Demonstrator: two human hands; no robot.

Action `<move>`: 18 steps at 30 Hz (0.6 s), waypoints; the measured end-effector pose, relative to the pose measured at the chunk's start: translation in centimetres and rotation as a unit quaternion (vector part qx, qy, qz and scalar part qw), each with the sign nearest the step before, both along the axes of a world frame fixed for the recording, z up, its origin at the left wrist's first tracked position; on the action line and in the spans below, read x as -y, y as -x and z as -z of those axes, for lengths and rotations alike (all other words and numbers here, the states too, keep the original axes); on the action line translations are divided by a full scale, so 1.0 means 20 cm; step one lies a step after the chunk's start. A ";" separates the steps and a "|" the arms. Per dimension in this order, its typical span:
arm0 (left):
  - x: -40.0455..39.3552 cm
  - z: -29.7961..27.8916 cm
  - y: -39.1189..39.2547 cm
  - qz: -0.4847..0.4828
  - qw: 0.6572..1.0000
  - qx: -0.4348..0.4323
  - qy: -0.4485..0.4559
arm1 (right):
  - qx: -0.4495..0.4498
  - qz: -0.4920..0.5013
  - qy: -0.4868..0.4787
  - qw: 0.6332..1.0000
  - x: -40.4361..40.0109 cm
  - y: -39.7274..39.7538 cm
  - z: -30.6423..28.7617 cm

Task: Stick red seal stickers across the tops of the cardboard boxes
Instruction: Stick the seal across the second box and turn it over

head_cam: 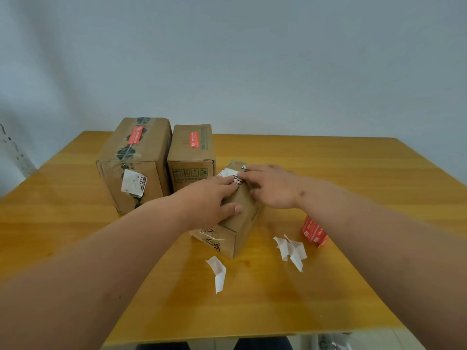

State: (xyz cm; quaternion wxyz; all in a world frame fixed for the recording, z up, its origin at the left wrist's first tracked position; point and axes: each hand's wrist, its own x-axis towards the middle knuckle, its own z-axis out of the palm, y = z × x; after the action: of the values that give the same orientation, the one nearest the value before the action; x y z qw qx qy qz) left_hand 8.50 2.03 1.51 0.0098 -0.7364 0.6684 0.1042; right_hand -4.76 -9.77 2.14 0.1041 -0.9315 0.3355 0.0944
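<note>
Resting on a small cardboard box (237, 210) at the centre of a wooden table (353, 173), both hands are lying flat; the left hand (209, 200) and right hand (270, 188) are pressing its top with straight fingers, gripping nothing; two sealed boxes (136, 157) are standing at ten o'clock; the red sticker roll (313, 231) is lying at four o'clock.

Two sealed boxes (135, 160) (192, 152) stand behind the near box (242, 210).
</note>
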 end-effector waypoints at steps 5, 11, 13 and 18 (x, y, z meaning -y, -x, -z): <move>-0.03 0.02 -0.04 0.028 0.997 0.066 0.006 | -0.049 -0.012 0.062 0.997 -0.01 0.01 -0.03; -0.08 0.01 0.00 0.004 0.982 0.176 0.068 | -0.053 -0.023 0.115 0.992 -0.06 0.01 -0.06; -0.07 0.01 0.01 0.018 0.977 0.208 0.053 | -0.045 -0.030 0.129 0.990 -0.08 0.02 -0.07; -0.07 0.06 0.02 -0.010 0.978 0.196 0.076 | -0.026 -0.038 0.144 0.989 -0.12 0.06 -0.08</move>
State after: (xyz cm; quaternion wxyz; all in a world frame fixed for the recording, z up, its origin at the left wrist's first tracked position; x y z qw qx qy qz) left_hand 8.10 3.41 0.41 0.0834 -0.7477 0.6522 -0.0929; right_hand -5.97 -7.34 3.64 -0.0435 -0.9460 0.3129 0.0728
